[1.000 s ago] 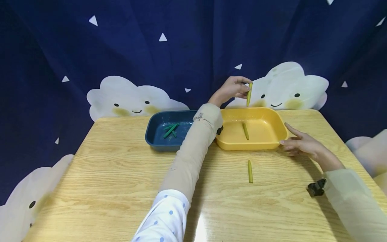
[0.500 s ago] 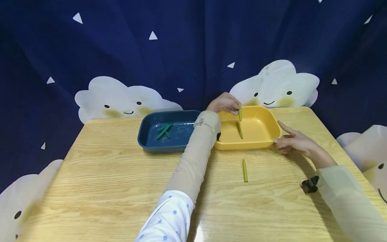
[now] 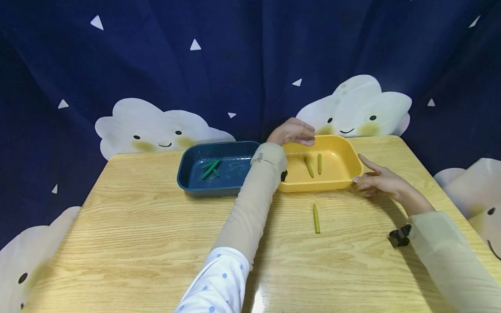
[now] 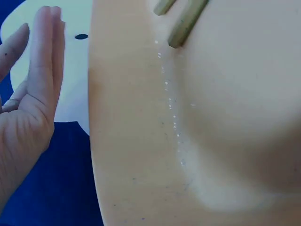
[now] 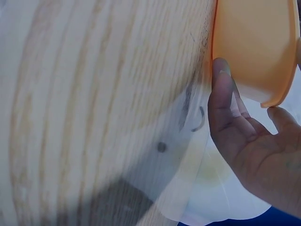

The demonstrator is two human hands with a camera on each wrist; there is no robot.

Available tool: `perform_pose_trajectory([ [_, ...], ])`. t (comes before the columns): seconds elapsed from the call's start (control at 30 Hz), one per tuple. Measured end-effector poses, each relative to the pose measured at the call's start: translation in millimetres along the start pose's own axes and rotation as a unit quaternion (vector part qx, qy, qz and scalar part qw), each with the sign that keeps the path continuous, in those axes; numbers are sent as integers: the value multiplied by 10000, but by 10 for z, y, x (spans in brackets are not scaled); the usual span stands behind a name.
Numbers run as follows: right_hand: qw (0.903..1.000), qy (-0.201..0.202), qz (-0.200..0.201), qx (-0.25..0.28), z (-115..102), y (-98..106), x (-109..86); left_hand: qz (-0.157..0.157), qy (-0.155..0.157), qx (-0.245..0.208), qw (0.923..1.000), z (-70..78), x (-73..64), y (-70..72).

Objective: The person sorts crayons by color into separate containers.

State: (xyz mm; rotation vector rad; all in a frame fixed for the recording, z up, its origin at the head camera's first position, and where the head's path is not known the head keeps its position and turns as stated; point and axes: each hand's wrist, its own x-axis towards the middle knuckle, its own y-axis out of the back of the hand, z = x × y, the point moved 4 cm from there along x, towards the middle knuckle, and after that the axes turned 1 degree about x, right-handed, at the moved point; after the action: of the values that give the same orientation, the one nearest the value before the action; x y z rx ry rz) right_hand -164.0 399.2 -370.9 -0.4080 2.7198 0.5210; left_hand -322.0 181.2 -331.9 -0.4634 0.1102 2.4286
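Observation:
My left hand [image 3: 294,132] is over the back left part of the yellow tray [image 3: 318,187], its fingers extended and holding nothing. In the left wrist view the fingers [image 4: 42,61] lie outside the tray's rim. Two yellow-green crayons, a left one [image 3: 308,167] and a right one [image 3: 319,164], lie apart on the tray floor. A third such crayon [image 3: 316,218] rests on the table in front. My right hand [image 3: 385,183] touches the tray's front right corner; in the right wrist view its thumb meets the rim and its loosely spread fingers touch the outer wall.
A dark blue tray [image 3: 211,191] stands left of the yellow one, with several green crayons [image 3: 212,169] in it. My left forearm [image 3: 250,200] crosses in front of its right end. A navy curtain [image 3: 176,65] hangs behind the wooden table [image 3: 148,243].
My left hand came down over the yellow tray and let go of a yellow-green crayon, which now lies inside. The right hand keeps its place at the tray's corner. The view shifted slightly.

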Motion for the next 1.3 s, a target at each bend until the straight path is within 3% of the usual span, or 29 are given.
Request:
perform_pose_trajectory([
  [0.3, 9999, -2, -75, -107, -75, 13, 23, 152, -552, -761, 9955, 194, -142, -2],
  [0.57, 9997, -74, -34, -218, -57, 65, 26, 36, -789, -252, 9966, 315, -317, -115],
  [0.77, 9998, -111, -134, 24, 15, 44, 33, -539, -866, 298, 9943, 241, -496, -265],
  [0.93, 9998, -95, -145, 28, 44, 42, 12, -1188, -1056, 778, 9842, 136, -692, -439],
  [1.07, 9999, -83, -148, -19, 40, 31, 15, -1554, -1130, 880, 9774, 24, -875, -545],
  [1.3, 9999, -73, -137, 12, 15, 5, 15, -1704, -1052, 821, 9763, -166, -1106, -595],
])
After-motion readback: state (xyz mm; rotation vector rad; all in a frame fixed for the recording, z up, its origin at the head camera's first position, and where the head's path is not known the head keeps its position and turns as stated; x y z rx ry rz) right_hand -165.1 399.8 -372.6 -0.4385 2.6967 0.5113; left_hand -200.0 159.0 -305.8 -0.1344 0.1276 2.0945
